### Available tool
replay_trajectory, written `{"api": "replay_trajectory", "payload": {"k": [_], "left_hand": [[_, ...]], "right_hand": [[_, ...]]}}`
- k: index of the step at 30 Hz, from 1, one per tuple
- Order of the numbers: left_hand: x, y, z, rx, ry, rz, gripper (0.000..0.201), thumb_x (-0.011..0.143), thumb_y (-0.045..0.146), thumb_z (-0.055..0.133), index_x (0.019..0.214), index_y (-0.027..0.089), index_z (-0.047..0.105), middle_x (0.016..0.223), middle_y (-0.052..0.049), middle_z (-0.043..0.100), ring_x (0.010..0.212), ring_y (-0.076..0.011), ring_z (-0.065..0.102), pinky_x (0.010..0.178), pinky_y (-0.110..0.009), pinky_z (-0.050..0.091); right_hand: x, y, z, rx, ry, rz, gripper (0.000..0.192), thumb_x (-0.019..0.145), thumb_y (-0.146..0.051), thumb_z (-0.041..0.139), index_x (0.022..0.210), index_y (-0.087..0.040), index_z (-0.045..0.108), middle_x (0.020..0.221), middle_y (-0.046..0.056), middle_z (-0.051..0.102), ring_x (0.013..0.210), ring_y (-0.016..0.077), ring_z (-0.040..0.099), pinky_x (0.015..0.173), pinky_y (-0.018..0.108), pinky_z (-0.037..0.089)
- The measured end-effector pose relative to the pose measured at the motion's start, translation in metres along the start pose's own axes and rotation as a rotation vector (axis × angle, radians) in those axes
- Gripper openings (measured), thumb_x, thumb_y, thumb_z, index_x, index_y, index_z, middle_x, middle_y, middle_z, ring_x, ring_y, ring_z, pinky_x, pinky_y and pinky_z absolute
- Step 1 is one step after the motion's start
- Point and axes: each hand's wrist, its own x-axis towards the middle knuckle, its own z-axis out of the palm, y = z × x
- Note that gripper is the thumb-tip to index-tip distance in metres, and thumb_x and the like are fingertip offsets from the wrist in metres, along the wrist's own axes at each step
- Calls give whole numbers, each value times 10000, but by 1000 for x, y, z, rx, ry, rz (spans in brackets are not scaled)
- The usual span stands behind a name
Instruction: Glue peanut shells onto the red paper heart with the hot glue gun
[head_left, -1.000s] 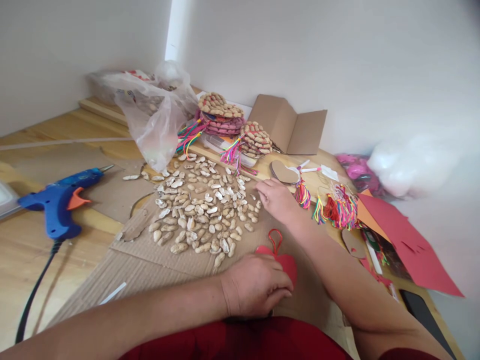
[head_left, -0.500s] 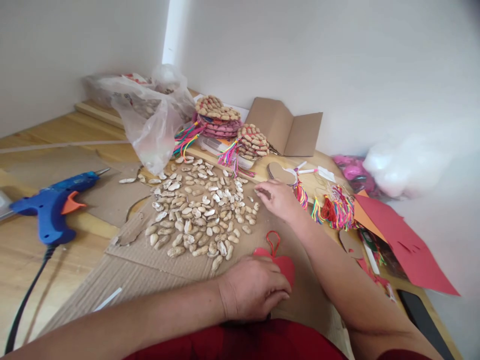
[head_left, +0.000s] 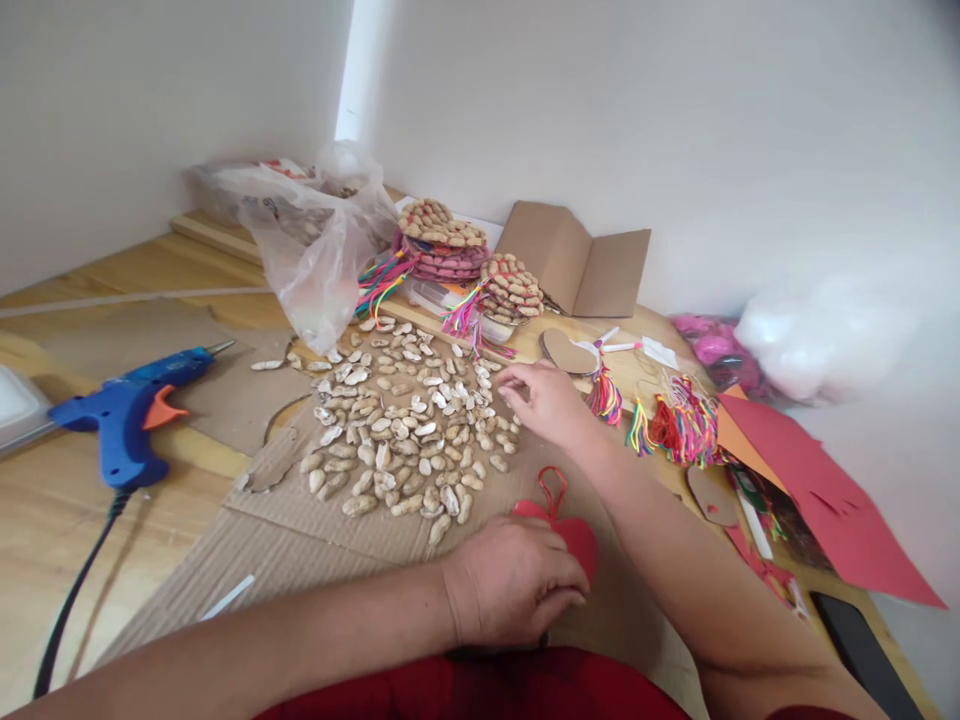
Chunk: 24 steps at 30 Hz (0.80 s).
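My left hand (head_left: 517,585) is curled over a red heart-shaped piece (head_left: 579,545), which lies on the cardboard in front of me. A red cord loop (head_left: 553,490) sticks up from the heart's top; its lower part is covered by my fingers. At the right edge of a spread of peanut shells (head_left: 405,440) is my right hand (head_left: 546,402), thumb and fingers bent together in a pinch. Whatever lies between those fingertips is too small to make out. Some shells are halves showing pale insides.
A blue glue gun (head_left: 127,410) lies at left, its cord trailing forward. Behind the shells are a plastic bag (head_left: 315,270) and peanut-covered pieces (head_left: 442,235) with tassels. To the right lie colourful tassels (head_left: 682,425), red paper (head_left: 832,490) and a black phone (head_left: 862,650).
My right hand has shifted a little left, closer to the shells. My left hand stays on the red heart. The whole view has shifted slightly.
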Motion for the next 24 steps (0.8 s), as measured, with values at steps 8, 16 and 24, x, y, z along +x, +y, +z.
{"api": "replay_trajectory", "payload": {"k": [8, 16, 24], "left_hand": [[1, 0, -1, -5, 0, 12, 187, 966, 277, 563, 966, 201, 734, 886, -19, 735, 828, -166, 651, 802, -283, 470], [1, -1, -1, -23, -1, 18, 177, 962, 261, 564, 974, 198, 729, 899, -15, 735, 841, -162, 656, 823, -278, 478], [0, 0, -2, -13, -12, -2, 172, 959, 273, 571, 976, 210, 730, 895, -12, 729, 838, -166, 659, 799, -278, 487]], "right_hand": [[11, -11, 12, 44, -29, 211, 82, 872, -233, 656, 902, -210, 729, 786, 12, 737, 661, 162, 632, 637, 269, 419], [18, -9, 19, -30, 5, 271, 28, 826, -244, 668, 824, -222, 684, 745, -5, 715, 663, 169, 639, 600, 265, 413], [13, 3, 11, -293, 51, 198, 145, 881, -124, 549, 970, -156, 659, 866, 127, 700, 867, 285, 645, 758, 357, 462]]}}
